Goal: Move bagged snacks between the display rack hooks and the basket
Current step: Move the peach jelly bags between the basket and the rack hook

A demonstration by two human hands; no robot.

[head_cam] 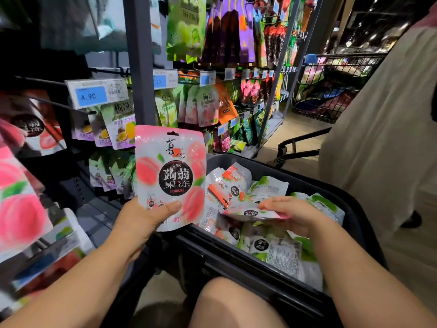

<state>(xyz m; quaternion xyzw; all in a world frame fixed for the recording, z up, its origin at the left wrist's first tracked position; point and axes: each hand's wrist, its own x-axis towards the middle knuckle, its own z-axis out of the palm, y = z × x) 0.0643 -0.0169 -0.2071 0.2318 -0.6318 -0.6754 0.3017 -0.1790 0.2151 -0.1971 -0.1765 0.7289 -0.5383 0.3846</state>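
My left hand grips the bottom of a pink peach jelly bag and holds it upright in front of the display rack, its hang hole at the top. My right hand is inside the black basket, pinching a second pink bag that lies nearly flat above the pile. The basket holds several loose bags, green and orange-marked. A bare black rack hook sticks out at the left under a blue 4.90 price tag, with peach bags hanging at the far left.
A grey rack upright stands just behind the raised bag. More snack bags fill the hooks to the right. A person in light clothing stands at the right beside a wire shopping cart. My knee is below the basket.
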